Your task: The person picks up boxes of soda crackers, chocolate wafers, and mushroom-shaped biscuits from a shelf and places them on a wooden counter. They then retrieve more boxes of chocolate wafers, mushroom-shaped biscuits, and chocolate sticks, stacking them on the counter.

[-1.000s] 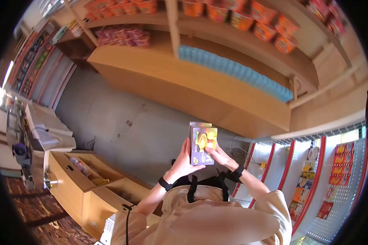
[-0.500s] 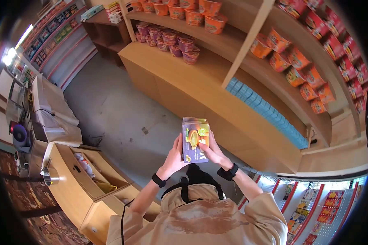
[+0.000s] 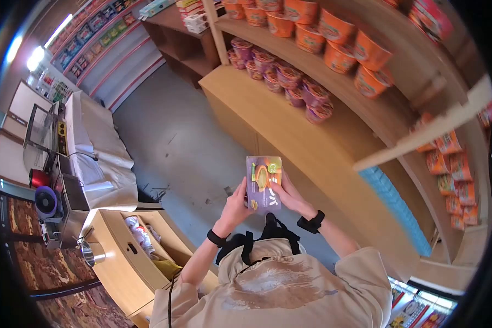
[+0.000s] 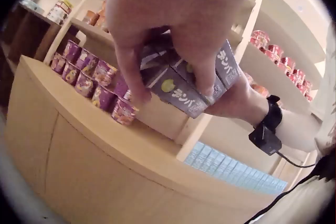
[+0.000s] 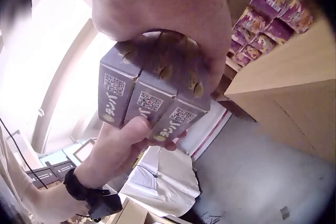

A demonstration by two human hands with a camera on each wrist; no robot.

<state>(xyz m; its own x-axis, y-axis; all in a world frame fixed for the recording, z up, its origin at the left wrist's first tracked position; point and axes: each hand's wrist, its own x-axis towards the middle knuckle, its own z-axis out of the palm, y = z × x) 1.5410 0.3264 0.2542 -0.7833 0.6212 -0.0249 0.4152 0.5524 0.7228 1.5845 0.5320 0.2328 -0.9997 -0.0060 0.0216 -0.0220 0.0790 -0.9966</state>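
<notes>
1. Shelves fill the upper right of the frame, with orange cups (image 3: 339, 52) above and purple cups (image 3: 290, 79) on the wooden ledge (image 3: 229, 93); the grey floor (image 3: 186, 131) runs down the middle, and a wooden drawer unit (image 3: 106, 235) sits at lower left.

2. Centre of the head view, here are the purple boxes (image 3: 264, 188), held up in front of the body; the right wrist view shows three of them, side by side and touching.

3. Left hand (image 3: 233, 208) now: it grips the boxes from the left side, fingers curled round them, and in the right wrist view its thumb (image 5: 137, 125) presses near the middle box's printed edge.

4. Over to the right hand (image 3: 294, 199): it grips the opposite side, its thumb lying on the front face; in the right wrist view the palm covers part of the boxes.

5. So how to hold this well? Even pressure from both sides matters most, I'd judge, because the middle box could slide out if the squeeze slackens.

6. Thumbs flat, please, and a light touch: a hard pinch could dent what looks like thin card.

7. Edges next: fingers hide part of the row, so I cannot tell whether every end is flush; a gentle tap inward with the palms would square them. Level wrists would help too, since a sharp tilt could fan the row apart.
</notes>
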